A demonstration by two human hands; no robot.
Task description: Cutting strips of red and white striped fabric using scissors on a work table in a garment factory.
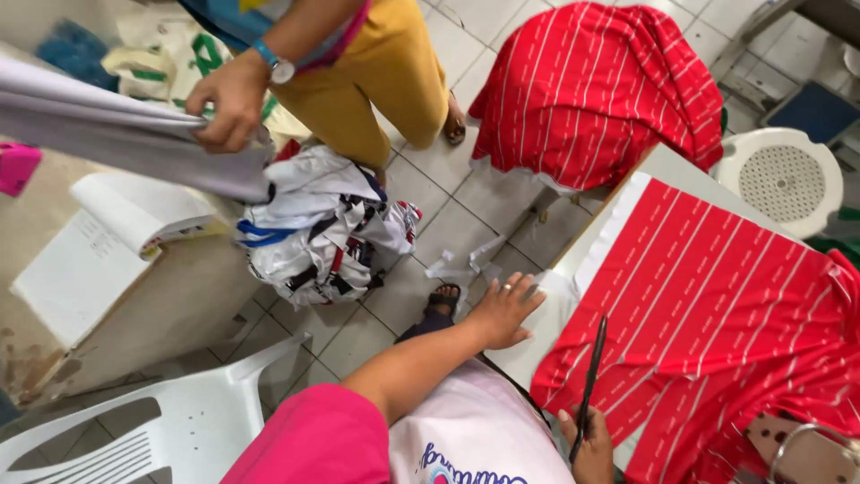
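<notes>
Here — red cloth (717,314) between hands (503,309)

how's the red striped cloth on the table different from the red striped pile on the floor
The red striped cloth on the table lies spread out mostly flat; the red striped pile on the floor is bunched into a mound. The table cloth has the left hand pressing beside its white edge and the right hand holding a black tool over it; nobody touches the floor pile. Both are red with thin white stripes.
</notes>
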